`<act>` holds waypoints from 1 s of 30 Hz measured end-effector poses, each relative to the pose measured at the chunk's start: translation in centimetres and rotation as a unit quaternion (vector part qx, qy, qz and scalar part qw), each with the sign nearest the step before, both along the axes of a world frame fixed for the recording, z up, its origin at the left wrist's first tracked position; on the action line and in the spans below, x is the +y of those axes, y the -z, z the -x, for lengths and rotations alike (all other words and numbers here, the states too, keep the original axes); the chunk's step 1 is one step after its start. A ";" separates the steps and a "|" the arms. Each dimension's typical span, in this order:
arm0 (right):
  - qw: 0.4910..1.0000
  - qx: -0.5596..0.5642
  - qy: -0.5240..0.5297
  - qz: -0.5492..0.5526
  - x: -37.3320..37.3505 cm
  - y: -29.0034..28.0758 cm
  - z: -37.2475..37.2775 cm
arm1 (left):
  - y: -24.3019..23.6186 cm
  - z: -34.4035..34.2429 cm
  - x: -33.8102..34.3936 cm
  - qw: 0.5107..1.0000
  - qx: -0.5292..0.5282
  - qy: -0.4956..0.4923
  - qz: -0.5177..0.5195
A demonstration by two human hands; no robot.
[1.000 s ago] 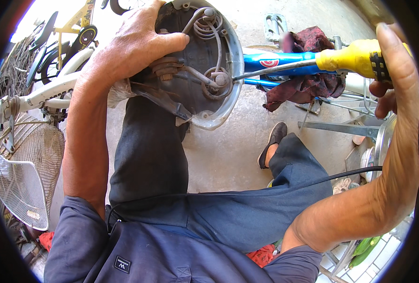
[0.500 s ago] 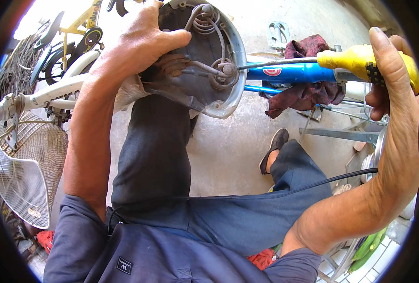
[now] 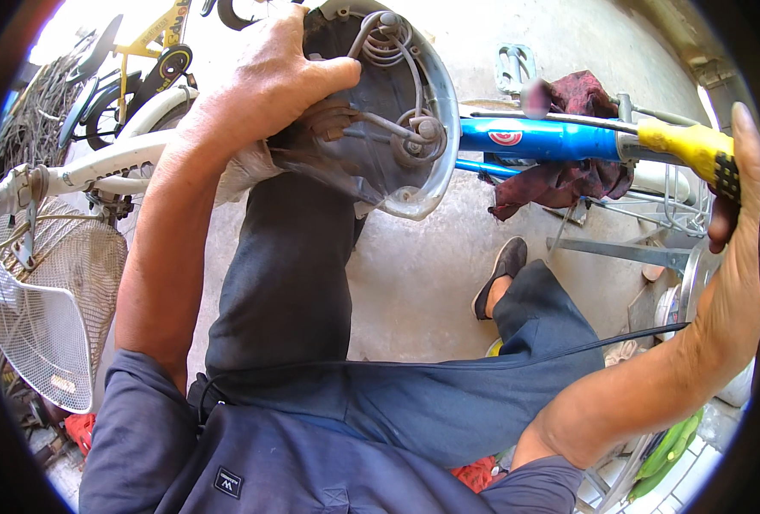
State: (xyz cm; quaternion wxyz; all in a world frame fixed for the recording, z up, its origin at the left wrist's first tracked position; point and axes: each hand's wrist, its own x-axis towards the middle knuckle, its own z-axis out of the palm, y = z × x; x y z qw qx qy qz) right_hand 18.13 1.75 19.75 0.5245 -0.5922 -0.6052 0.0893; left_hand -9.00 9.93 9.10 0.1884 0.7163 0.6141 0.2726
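An upturned bicycle saddle (image 3: 371, 176) shows its dark underside with rusty coil springs (image 3: 427, 130). My left hand (image 3: 286, 81) grips it on the left side, thumb over the inside and some fingers hidden. At the far right my right hand (image 3: 744, 176) is closed round the yellow handle of a screwdriver (image 3: 675, 141). Its long thin shaft points left above a blue bicycle tube (image 3: 538, 139), ending near the saddle's right rim. A dark red rag (image 3: 560, 193) is draped around the tube.
A white bicycle frame (image 3: 140, 158) with a wire mesh basket (image 3: 54, 317) stands at the left. Behind it are a yellow bicycle (image 3: 153, 34) and a heap of twigs (image 3: 33, 120). A pedal (image 3: 515, 68) lies beyond the blue tube. Green vegetables (image 3: 667, 458) lie at lower right.
My right hand has drawn the screwdriver to the right and slightly down, so its tip sits farther from the saddle's springs. My left hand keeps its grip on the saddle.
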 end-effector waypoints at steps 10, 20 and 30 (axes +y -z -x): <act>0.991 0.057 0.058 0.108 -1.3 -1.5 2.7 | 0.3 0.2 0.2 0.999 0.037 -0.014 0.003; 0.998 0.034 0.008 0.046 -0.7 0.3 2.3 | 1.8 0.8 0.7 0.998 0.027 0.003 -0.055; 0.997 0.019 -0.066 0.032 -1.2 0.6 1.4 | 0.5 0.7 0.2 1.000 -0.002 0.003 0.003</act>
